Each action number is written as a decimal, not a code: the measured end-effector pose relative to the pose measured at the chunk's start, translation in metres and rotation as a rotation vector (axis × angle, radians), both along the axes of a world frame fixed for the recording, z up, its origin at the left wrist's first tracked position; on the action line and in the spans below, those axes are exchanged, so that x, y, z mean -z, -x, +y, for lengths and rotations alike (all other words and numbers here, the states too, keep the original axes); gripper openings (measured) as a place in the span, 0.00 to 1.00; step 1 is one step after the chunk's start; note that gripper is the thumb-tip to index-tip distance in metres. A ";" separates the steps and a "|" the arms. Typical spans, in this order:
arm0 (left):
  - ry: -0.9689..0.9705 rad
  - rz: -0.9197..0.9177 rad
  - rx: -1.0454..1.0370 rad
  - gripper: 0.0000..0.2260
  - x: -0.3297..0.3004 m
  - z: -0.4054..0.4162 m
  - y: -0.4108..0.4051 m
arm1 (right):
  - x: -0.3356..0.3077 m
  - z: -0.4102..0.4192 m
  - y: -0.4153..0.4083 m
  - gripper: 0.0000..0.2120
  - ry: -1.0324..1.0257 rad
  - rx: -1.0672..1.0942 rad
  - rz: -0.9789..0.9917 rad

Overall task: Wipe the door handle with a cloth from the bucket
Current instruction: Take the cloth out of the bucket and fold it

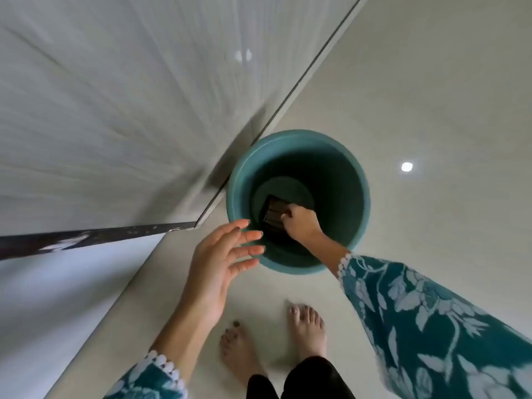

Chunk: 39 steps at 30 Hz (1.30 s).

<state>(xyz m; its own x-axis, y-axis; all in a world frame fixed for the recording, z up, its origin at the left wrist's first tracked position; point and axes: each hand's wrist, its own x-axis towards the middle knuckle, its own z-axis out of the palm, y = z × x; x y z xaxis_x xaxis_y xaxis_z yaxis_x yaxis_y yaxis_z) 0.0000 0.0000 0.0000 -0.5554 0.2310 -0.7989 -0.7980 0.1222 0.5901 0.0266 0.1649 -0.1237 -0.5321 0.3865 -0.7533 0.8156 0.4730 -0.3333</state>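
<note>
A teal bucket [299, 142] stands on the pale floor, close to the bottom edge of a white door [115, 110]. Inside it, at the bottom, lies a dark folded cloth [273, 213]. My right hand [302, 223] reaches down into the bucket and its fingers are pinched on the cloth's right edge. My left hand [221, 263] hovers just outside the bucket's near-left rim, fingers spread, holding nothing. No door handle is in view.
The door's dark bottom edge [95, 237] runs across the left. Pale glossy floor tiles [431, 96] spread to the right of the bucket. My two bare feet [273, 338] stand just in front of the bucket.
</note>
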 end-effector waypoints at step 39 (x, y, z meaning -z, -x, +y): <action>0.150 0.496 -0.138 0.23 -0.525 -0.196 -0.127 | -0.642 -0.167 -0.064 0.11 0.611 -0.687 0.582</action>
<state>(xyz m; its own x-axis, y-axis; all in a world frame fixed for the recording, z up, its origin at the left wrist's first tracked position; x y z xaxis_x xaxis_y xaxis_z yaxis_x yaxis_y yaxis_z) 0.1267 -0.1956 0.5255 -0.8919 0.0324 -0.4511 -0.4420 0.1483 0.8847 0.0905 -0.0017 0.5181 -0.8289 -0.4846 -0.2793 0.0805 0.3907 -0.9170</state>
